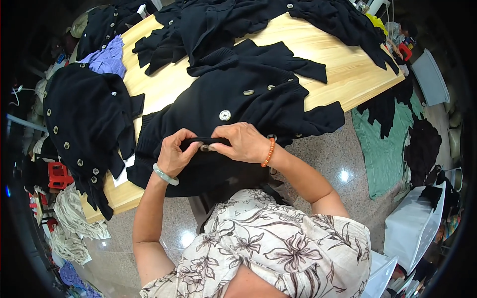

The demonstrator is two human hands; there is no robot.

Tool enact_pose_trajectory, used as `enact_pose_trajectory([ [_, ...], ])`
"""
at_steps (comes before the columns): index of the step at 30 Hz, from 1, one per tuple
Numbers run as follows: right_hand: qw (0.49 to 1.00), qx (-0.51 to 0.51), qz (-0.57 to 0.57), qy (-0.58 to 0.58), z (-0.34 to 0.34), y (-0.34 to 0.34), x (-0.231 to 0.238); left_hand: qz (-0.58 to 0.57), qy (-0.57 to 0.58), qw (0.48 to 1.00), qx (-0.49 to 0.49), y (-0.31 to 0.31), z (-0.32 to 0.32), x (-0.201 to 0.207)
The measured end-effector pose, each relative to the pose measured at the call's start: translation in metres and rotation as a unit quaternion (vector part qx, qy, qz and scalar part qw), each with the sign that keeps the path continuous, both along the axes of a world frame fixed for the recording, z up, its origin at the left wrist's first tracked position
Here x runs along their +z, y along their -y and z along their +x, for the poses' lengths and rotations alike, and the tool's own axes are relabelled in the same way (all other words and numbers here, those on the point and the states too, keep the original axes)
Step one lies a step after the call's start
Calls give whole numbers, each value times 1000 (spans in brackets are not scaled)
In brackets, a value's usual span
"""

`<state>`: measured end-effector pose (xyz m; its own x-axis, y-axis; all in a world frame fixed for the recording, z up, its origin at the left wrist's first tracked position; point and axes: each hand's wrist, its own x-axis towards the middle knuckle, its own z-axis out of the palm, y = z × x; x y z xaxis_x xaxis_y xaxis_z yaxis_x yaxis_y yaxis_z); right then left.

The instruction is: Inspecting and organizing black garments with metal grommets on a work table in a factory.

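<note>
A black knit cardigan (198, 107) lies spread at the near edge of the wooden table, its lower part hanging toward my lap. My left hand (175, 151), with a pale bangle at the wrist, pinches a folded edge of it. Close beside, my right hand (243, 143), wearing an orange bead bracelet, grips the same edge. Between my thumbs a button (204, 147) partly shows; the fingers cover the rest. Just beyond my hands a large pale button (225, 115) sits on the fabric, and more buttons run along the cardigan to the right.
More black buttoned knits (82, 116) lie on the left of the wooden table (348, 57) and along its far side. A purple cloth (107, 58) is tucked at the left. Green fabric (382, 154) and dark garments lie on the floor at right, near white bins (412, 226). A red stool (59, 175) stands at left.
</note>
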<state>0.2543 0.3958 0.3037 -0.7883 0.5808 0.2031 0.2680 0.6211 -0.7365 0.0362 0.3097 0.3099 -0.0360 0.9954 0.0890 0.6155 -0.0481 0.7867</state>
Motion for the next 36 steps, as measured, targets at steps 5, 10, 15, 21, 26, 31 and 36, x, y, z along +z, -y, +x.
enact_pose_trajectory([
  [5,991,-54,101,64,32,-4,0,109,-208,971,45,-3,0,2],
  [10,977,-101,188,-6,32,4,-13,138,-105,984,-42,-46,48,18],
  [15,969,-125,213,2,16,4,-17,47,24,997,-52,-88,44,-33],
  [21,976,-132,172,-3,16,8,-26,-112,180,974,-78,-92,22,-26],
  [26,972,-175,147,-53,11,10,-22,-137,280,949,-46,-82,30,-15],
  [31,959,-225,152,-80,1,11,-33,-132,279,951,-32,-75,30,-11],
  [36,967,-191,159,-45,3,5,-35,-106,255,957,-87,-60,36,-1],
])
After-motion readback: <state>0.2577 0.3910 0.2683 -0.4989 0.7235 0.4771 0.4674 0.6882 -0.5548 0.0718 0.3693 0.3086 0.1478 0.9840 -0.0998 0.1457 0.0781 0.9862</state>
